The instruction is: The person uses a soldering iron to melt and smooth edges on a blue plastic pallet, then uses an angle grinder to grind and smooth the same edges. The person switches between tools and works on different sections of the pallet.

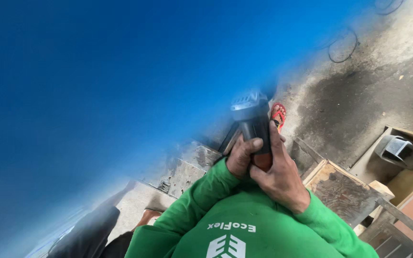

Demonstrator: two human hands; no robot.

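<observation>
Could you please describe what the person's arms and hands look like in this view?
Both arms wear long bright green sleeves that end at the wrists. The left hand and right hand are bare, with no gloves, and no rings or watch are visible. The matching green top carries white printed markings.

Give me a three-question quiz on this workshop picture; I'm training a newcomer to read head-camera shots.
1. True or false: both hands grip the power tool.
2. Which hand lies further up the tool's body? A) left hand B) right hand
3. What colour is the sandal beyond the tool?

Key:
1. True; both hands wrap the dark tool body.
2. B; its fingers run up along the tool's side, while the left hand clasps the lower end.
3. Red, on a foot on the concrete floor.
</observation>
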